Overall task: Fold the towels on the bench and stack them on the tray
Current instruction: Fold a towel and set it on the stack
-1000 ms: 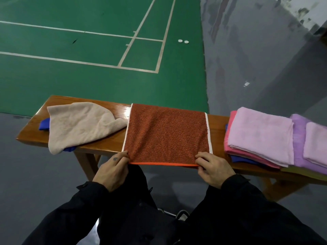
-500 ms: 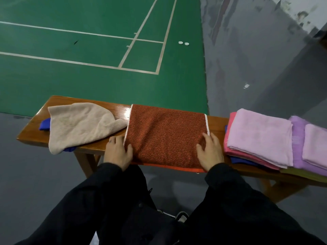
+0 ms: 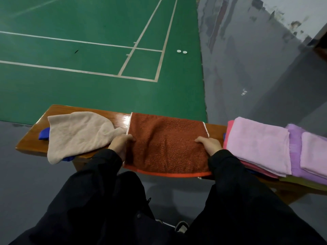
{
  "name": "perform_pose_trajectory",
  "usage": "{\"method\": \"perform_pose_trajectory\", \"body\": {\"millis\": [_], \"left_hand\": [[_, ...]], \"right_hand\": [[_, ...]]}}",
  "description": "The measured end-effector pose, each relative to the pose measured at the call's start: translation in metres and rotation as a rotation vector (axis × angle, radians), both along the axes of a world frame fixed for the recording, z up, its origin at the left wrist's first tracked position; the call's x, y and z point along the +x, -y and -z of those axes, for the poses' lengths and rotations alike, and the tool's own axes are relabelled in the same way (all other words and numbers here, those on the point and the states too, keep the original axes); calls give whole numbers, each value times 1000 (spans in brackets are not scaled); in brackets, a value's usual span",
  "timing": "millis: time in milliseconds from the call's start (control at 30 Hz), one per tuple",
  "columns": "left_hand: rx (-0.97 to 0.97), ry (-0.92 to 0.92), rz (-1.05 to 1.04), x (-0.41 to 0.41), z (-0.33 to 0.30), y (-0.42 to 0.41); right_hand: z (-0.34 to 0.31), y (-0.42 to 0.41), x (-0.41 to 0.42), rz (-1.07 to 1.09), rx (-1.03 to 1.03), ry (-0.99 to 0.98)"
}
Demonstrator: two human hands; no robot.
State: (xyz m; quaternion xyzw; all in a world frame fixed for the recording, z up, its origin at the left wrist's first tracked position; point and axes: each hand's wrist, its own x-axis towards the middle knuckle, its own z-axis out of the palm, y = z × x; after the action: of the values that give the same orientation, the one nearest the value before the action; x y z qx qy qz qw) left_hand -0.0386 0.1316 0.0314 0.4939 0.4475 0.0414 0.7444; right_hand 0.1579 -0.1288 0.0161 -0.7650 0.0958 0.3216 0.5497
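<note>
A rust-red towel [image 3: 166,145] with an orange hem lies flat across the middle of the wooden bench [image 3: 58,112]. Its near edge hangs slightly over the front. My left hand [image 3: 121,144] grips the towel's left side edge with curled fingers. My right hand [image 3: 208,145] grips the right side edge the same way. A crumpled beige towel [image 3: 79,135] lies at the left on top of a blue towel [image 3: 44,136]. At the right is a stack of folded towels, with a pink one [image 3: 258,144] on top. Under the stack shows an olive-green edge [image 3: 300,183], possibly the tray.
Folded purple towels [image 3: 297,152] lie at the far right of the bench. Beyond the bench are a green court floor with white lines and two small white discs [image 3: 181,51]. Grey floor lies to the right and below. My dark-trousered legs fill the foreground.
My hands have moved from the towel's near edge up along its sides. They lay flat half a second ago and now curl around the side edges. The near hem has slid slightly toward me.
</note>
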Motion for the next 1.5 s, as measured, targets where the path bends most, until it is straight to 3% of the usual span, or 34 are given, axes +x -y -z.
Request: {"method": "perform_pose_trajectory", "body": {"millis": [100, 233, 367, 600, 733, 967, 1100, 1300, 1500], "left_hand": [[-181, 16, 42, -3, 1, -8], [-110, 84, -18, -3, 3, -17], [-84, 261, -56, -8, -16, -27], [196, 474, -30, -33, -76, -27], [469, 616, -195, -45, -95, -20], [455, 776, -219, -62, -123, 5], [428, 747, -191, -57, -126, 11], [267, 562, 83, -55, -110, 4], [38, 223, -2, -43, -61, -3]], "right_hand": [[-11, 0, -4, 61, 287, -233], [-26, 2, -8, 86, 435, -305], [-49, 16, -6, 86, 486, -48], [-117, 43, -16, 19, 615, 327], [-145, 51, -25, 56, 630, 592], [-163, 54, -32, 121, 738, 607], [-159, 45, -27, 76, 770, 555], [-129, 36, -9, -88, 633, 263], [-82, 23, -5, -18, 445, 63]]}}
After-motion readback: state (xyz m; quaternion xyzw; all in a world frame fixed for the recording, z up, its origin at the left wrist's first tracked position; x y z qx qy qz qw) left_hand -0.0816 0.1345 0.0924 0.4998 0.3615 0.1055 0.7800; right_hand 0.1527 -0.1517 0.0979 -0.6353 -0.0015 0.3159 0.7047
